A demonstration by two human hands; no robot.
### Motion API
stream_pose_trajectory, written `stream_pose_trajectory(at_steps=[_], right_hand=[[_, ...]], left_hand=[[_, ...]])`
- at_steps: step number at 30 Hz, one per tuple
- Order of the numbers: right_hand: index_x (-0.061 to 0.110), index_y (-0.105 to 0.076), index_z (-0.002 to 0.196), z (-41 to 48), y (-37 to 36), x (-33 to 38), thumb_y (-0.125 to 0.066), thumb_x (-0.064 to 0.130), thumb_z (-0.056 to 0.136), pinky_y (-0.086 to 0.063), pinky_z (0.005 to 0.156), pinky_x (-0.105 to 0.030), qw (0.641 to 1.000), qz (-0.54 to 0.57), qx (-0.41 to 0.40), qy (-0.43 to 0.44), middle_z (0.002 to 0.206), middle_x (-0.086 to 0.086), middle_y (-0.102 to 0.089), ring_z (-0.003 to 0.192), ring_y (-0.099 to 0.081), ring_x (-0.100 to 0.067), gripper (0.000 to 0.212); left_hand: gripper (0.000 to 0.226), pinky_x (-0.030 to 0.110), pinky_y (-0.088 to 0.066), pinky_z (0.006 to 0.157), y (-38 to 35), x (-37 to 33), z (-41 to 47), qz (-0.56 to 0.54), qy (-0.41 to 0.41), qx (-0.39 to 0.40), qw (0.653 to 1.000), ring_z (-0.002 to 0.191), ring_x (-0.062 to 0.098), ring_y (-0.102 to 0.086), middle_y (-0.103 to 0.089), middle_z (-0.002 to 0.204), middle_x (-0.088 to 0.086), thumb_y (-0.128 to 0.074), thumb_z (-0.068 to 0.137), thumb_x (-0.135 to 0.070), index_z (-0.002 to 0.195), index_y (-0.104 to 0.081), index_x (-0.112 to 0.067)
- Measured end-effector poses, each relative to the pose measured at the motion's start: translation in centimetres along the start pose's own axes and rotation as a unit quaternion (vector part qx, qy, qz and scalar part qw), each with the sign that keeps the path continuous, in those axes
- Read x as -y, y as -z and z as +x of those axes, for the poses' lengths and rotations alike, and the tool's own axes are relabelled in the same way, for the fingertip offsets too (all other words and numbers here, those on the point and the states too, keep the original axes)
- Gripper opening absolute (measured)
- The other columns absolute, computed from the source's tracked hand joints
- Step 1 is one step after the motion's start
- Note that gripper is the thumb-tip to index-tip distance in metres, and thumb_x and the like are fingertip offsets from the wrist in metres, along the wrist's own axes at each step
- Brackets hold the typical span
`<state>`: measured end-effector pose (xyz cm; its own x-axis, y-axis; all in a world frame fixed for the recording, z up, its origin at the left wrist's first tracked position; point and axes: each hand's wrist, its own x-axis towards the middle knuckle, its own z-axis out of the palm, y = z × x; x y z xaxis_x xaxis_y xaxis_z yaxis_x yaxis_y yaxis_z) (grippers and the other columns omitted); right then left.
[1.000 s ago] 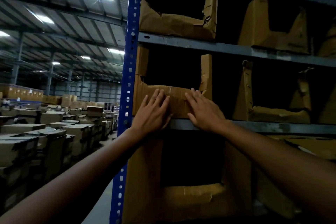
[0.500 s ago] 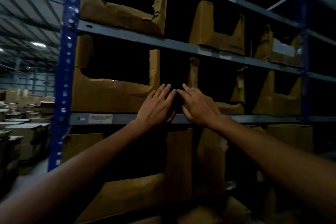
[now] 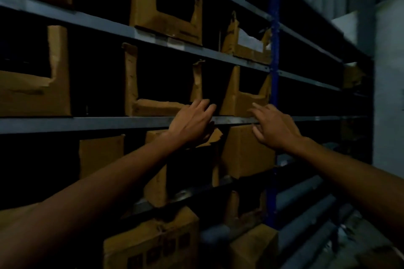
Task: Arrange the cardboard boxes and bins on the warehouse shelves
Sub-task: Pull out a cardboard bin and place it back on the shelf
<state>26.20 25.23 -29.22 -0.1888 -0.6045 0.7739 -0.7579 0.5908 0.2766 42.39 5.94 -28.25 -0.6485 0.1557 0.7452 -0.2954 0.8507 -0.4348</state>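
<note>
Cut-open cardboard bins stand in rows on a dim metal rack. My left hand [image 3: 192,122] reaches over the grey shelf edge [image 3: 87,123], fingers relaxed, at the right end of a torn middle bin [image 3: 157,106]; whether it touches the bin I cannot tell. My right hand [image 3: 274,128] hovers with spread fingers in front of the smaller bin [image 3: 242,98] to the right, holding nothing. A larger bin [image 3: 32,91] sits at the far left of the same shelf.
A blue upright post [image 3: 274,72] divides the rack just right of my right hand. More bins stand on the shelf above [image 3: 166,22] and below [image 3: 244,153]. Closed boxes [image 3: 150,244] sit low down. A pale wall [image 3: 389,94] ends the aisle on the right.
The view has swung right along the rack. Both hands left the front of the large left bin and moved right, spreading apart to the torn middle bin and the smaller one beside it.
</note>
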Motion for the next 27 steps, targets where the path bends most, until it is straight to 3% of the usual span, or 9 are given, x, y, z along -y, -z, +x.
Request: stream_pose_trajectory(at_steps=[4,8,13,19,22,27], right_hand=[[0.016,-0.05,0.136,-4.3,-0.8,-7.2,-0.053,0.031,0.091,-0.054,0.078,-0.04,0.999,-0.022,0.016,-0.02,0.146,-0.007,-0.046,0.119,-0.049,-0.027,0.047],[0.017,-0.046,0.137,-6.8,-2.6,-12.1,-0.051,0.033,0.092,-0.052,0.08,-0.039,0.998,-0.026,0.038,-0.048,0.148,-0.005,-0.044,0.125,-0.044,-0.026,0.048],[0.018,-0.046,0.136,-8.3,-7.1,-14.7,-0.049,0.032,0.093,-0.052,0.077,-0.038,0.997,0.009,0.054,-0.063,0.143,-0.005,-0.048,0.121,-0.046,-0.025,0.045],[0.021,-0.032,0.146,-7.4,-15.2,-16.0,-0.046,0.036,0.094,-0.052,0.085,-0.04,0.994,0.023,0.086,-0.061,0.154,-0.004,-0.032,0.13,-0.036,-0.023,0.056],[0.02,-0.015,0.153,-5.6,-19.0,-16.4,-0.048,0.039,0.093,-0.048,0.096,-0.043,0.993,-0.008,0.107,-0.046,0.16,-0.01,-0.013,0.139,-0.023,-0.029,0.071],[0.022,0.0,0.154,-2.1,-25.1,-17.5,-0.053,0.043,0.09,-0.025,0.113,-0.048,0.99,-0.008,0.121,-0.073,0.161,-0.014,0.008,0.147,-0.001,-0.032,0.086]], left_hand=[[0.049,0.046,-0.05,0.083,-2.4,-5.7,3.9,-0.011,-0.009,0.019,1.0,0.115,0.033,-0.047,-0.051,0.127,0.015,-0.055,0.086,-0.035,0.124,-0.049,-0.006],[0.043,0.042,-0.05,0.078,-5.5,-10.0,6.3,-0.034,-0.003,0.017,0.999,0.109,0.03,-0.048,-0.052,0.121,0.013,-0.052,0.088,-0.036,0.121,-0.048,-0.009],[0.048,0.04,-0.05,0.082,-10.3,-13.0,7.5,-0.059,0.009,0.021,0.998,0.112,0.028,-0.047,-0.049,0.127,0.012,-0.05,0.091,-0.036,0.13,-0.044,-0.009],[0.053,0.041,-0.052,0.08,-17.7,-12.8,8.6,-0.028,0.035,0.027,0.999,0.117,0.031,-0.046,-0.046,0.134,0.014,-0.051,0.091,-0.038,0.134,-0.043,-0.008],[0.065,0.043,-0.047,0.09,-21.4,-12.1,9.9,0.002,0.038,0.037,0.999,0.13,0.034,-0.038,-0.035,0.148,0.018,-0.056,0.087,-0.038,0.14,-0.037,-0.007],[0.078,0.048,-0.029,0.113,-27.6,-11.1,11.8,-0.003,0.091,0.006,0.996,0.144,0.037,-0.018,-0.016,0.157,0.021,-0.057,0.086,-0.037,0.149,-0.023,-0.007]])
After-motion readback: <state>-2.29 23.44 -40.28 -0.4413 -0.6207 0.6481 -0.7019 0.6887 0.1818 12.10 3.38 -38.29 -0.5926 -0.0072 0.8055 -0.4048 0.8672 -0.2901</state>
